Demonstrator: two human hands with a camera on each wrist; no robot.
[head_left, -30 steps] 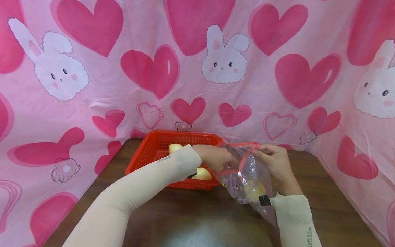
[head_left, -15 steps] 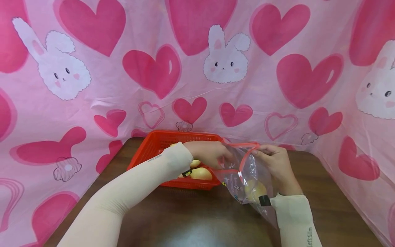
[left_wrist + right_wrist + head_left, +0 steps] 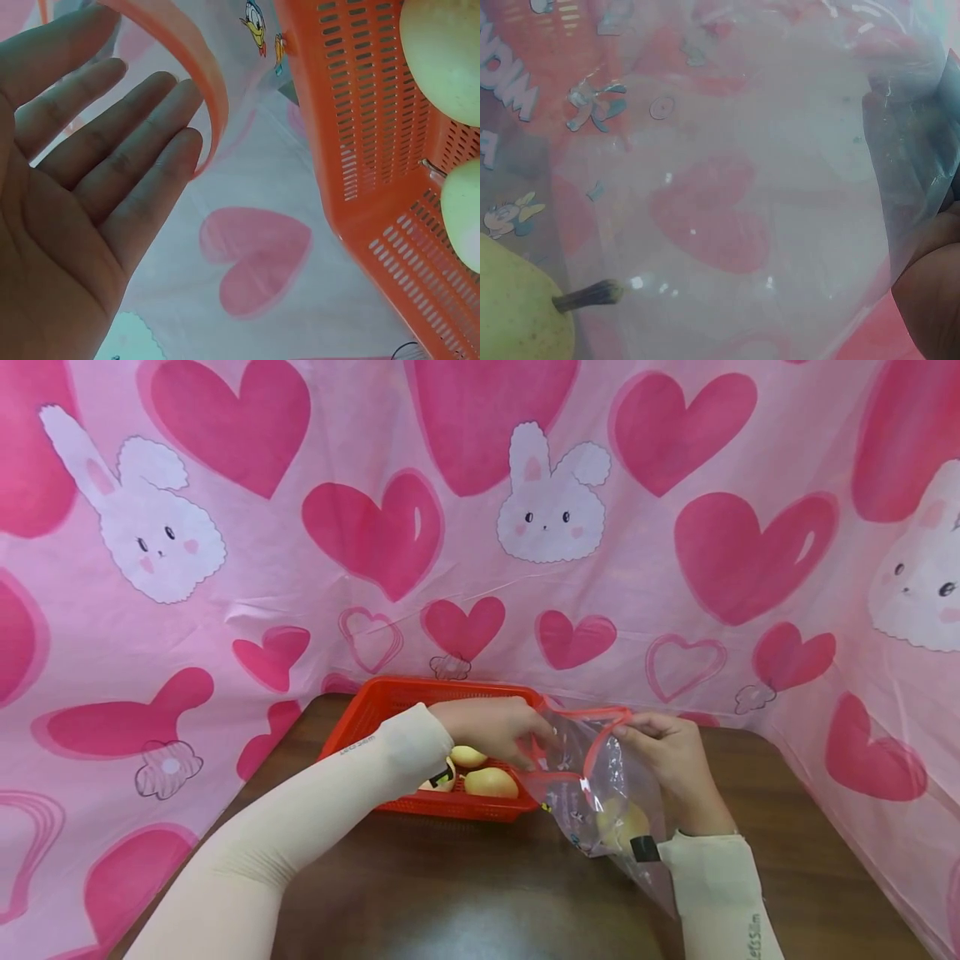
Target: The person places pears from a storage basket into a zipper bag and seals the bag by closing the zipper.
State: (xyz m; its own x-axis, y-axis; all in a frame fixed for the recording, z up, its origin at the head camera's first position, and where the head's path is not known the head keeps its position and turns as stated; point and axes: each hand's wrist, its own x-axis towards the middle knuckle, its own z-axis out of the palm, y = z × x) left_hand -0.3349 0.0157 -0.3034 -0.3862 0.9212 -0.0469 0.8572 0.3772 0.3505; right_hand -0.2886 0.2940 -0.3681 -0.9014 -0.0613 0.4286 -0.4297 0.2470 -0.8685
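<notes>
A clear plastic zip bag (image 3: 637, 777) with a red-edged mouth and cartoon prints is held up at the right of the basket. My right hand (image 3: 667, 760) pinches the far right of its red rim. Inside the bag, low down, lies a yellow-green pear (image 3: 622, 822), whose dark stem shows in the right wrist view. My left hand (image 3: 506, 727) is at the left of the bag's mouth. Its fingers (image 3: 142, 165) are spread, nearly straight and hold nothing in the left wrist view, some against the red rim. Several pears (image 3: 491, 782) sit in the basket beneath the left wrist.
A red-orange perforated plastic basket (image 3: 450, 810) stands on the dark brown wooden table (image 3: 465, 885), close to the back. Pink cloth (image 3: 465, 552) printed with hearts and rabbits hangs behind and along the sides. The bag's left edge touches or overlaps the basket's right end.
My left hand has drawn back leftward out of the bag's mouth, uncovering more pears in the basket. The right hand and the bag stay nearly still, and the pear in the bag keeps its place.
</notes>
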